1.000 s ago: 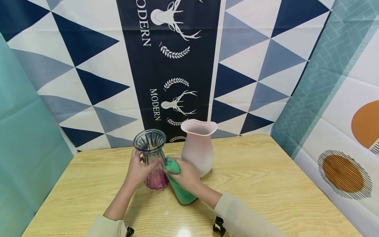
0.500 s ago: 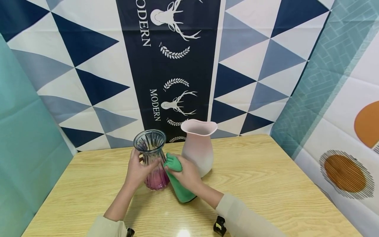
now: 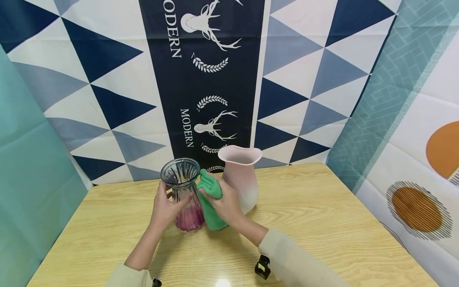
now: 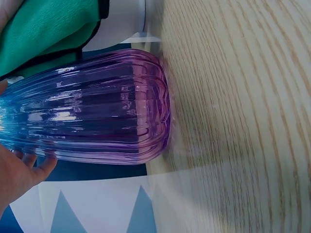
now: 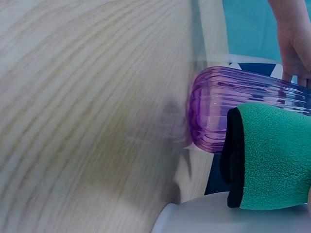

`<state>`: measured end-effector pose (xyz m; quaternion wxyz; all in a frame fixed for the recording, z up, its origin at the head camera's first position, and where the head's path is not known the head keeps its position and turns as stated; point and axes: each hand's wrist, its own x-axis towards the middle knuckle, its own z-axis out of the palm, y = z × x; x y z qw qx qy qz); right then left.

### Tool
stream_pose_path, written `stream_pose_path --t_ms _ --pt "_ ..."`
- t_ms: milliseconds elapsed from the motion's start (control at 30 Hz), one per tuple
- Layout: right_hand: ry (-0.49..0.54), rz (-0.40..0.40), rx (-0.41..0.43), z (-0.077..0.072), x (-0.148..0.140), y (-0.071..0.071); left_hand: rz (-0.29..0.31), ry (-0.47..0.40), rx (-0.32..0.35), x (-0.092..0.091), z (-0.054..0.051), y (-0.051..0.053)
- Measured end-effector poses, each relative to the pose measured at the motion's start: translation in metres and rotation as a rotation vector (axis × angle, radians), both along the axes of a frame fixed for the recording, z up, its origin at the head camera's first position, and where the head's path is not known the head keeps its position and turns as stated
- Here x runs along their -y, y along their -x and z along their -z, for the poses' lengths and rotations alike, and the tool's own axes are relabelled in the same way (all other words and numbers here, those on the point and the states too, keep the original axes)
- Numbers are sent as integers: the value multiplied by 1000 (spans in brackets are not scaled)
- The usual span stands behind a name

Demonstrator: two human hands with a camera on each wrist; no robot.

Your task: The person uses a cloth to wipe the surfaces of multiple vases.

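Observation:
A ribbed glass vase, blue-grey at the rim and pink-purple at the base, stands upright on the table. My left hand grips its middle from the left, thumb across the front. In my right hand is a bunched green cloth, held against the vase's right side, its lower part hanging down. The right wrist view shows the cloth with a black hem, overlapping the purple glass. Some fingers of both hands are hidden behind the vase and cloth.
Just behind my right hand stands a pink-and-white vase with a wavy rim. The wooden table ends at a patterned backdrop, with a teal cloth on the left and a printed sheet on the right.
My right hand and the green cloth have moved up along the glass vase's right side, lifting the cloth's lower end. My left hand keeps its grip and the vase stays in place.

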<state>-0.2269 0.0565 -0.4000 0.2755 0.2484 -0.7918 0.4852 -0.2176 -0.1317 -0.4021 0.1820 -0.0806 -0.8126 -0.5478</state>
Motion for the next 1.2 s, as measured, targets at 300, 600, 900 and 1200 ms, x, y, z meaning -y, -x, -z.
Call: stream_pose_path --t_ms 300,600,900,1200 --pt "-58 2 18 -6 6 2 20 4 -8 3 0 0" --pt "-120 -2 73 -8 10 2 37 19 -8 6 1 0" --pt "-163 7 102 -7 8 3 47 31 1 6 -3 0" --pt "-227 14 164 -1 4 0 60 25 8 6 -2 0"
